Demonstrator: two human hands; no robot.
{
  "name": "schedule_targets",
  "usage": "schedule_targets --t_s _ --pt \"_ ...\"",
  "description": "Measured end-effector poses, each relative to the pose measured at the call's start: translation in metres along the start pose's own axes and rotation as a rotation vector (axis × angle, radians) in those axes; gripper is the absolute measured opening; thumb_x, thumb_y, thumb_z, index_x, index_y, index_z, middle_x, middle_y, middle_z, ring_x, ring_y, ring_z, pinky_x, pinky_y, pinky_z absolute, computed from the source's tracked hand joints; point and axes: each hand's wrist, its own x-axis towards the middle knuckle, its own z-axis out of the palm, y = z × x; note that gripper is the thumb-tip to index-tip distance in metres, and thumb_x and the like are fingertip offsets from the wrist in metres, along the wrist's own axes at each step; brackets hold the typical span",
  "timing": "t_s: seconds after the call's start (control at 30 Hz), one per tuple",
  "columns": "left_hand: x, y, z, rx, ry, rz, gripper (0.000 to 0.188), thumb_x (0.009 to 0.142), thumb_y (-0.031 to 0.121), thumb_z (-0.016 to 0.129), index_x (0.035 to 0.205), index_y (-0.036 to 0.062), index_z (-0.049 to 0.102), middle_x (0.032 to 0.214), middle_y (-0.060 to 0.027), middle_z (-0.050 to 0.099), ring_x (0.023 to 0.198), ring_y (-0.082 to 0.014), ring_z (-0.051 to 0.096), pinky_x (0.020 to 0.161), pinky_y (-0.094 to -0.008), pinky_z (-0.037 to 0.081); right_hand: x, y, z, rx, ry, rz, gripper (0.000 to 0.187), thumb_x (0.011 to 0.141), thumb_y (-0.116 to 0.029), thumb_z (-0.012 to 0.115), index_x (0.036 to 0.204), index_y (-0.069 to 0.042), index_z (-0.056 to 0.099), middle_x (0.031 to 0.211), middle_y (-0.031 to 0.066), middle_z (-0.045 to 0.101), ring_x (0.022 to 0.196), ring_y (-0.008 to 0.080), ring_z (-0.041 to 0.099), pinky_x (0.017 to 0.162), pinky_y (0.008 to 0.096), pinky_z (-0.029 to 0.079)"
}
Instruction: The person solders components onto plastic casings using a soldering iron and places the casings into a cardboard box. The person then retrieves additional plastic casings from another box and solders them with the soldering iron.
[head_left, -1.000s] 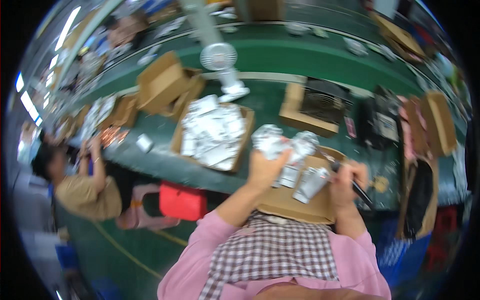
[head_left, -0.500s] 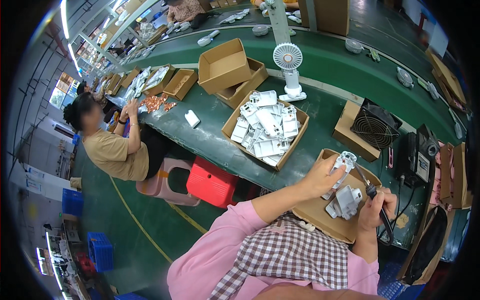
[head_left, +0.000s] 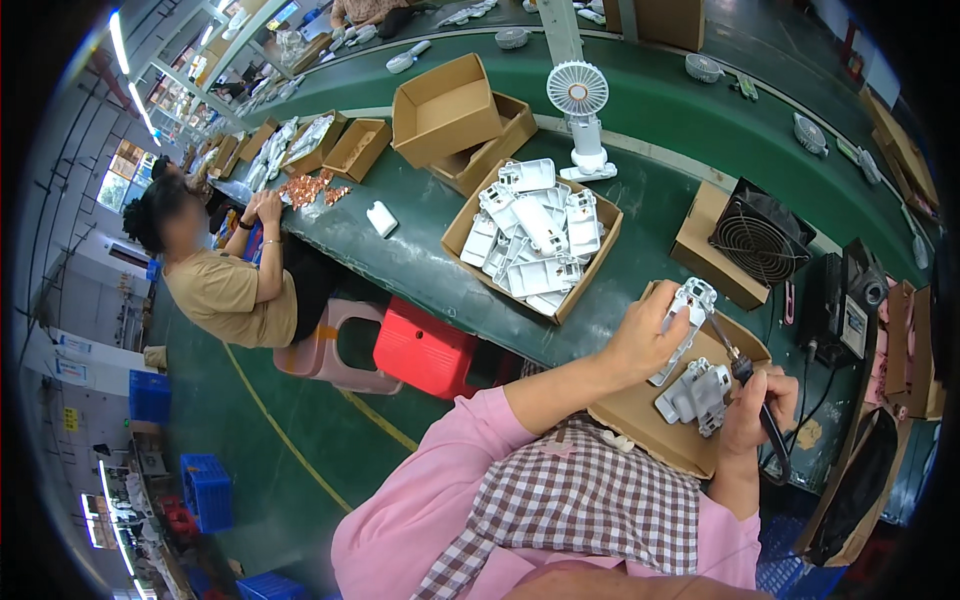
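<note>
My left hand (head_left: 645, 338) grips a white plastic housing (head_left: 692, 302) over a shallow cardboard tray (head_left: 625, 408). In my right hand (head_left: 760, 408) is a soldering iron (head_left: 741, 369) with a black handle and a cable. Its thin metal tip slants up to the near right side of the housing; whether it touches cannot be made out. Several more white housings (head_left: 694, 396) lie in the tray beneath my hands. Beyond my left hand stands a cardboard box (head_left: 556, 312) heaped with similar white housings (head_left: 540, 225).
A small white fan (head_left: 578, 90) stands behind the heaped box. To the right are a black fan (head_left: 752, 250) and a black powered unit (head_left: 836, 308) with cables. A co-worker (head_left: 225, 265) sits at left, near copper-coloured parts (head_left: 308, 190). Red (head_left: 425, 345) and pink stools stand beside the bench.
The housing in my left hand has been raised slightly and turned more upright. The soldering iron stays close to it in my right hand. The whole view has shifted a little.
</note>
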Motion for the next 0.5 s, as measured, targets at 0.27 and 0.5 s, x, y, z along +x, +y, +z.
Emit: schedule_targets --t_s 0.27,0.5 --pt "0.0005 -0.0008 -0.0014 -0.018 0.008 0.002 0.014 0.092 0.011 0.05 0.102 0.0017 0.047 0.071 -0.0064 0.058 0.054 -0.0102 0.053 0.048 -0.0285 0.042 0.0008 -0.0019 0.0018 -0.023 -0.021 -0.024 0.014 0.087 -0.005 0.056 0.077 -0.005 0.045 0.06 0.005 0.05 0.054 0.0104 0.043 0.054 0.0233 0.034" --pt "-0.0006 -0.0008 0.0019 -0.034 0.007 -0.029 0.013 0.092 0.01 0.051 0.1 0.0016 0.048 0.072 -0.0069 0.058 0.059 -0.0092 0.05 0.052 -0.0285 0.042 -0.0012 -0.001 -0.0036 -0.039 -0.023 0.001 0.015 0.086 -0.006 0.056 0.077 -0.005 0.045 0.061 0.0049 0.049 0.055 0.0104 0.043 0.054 0.0234 0.034"
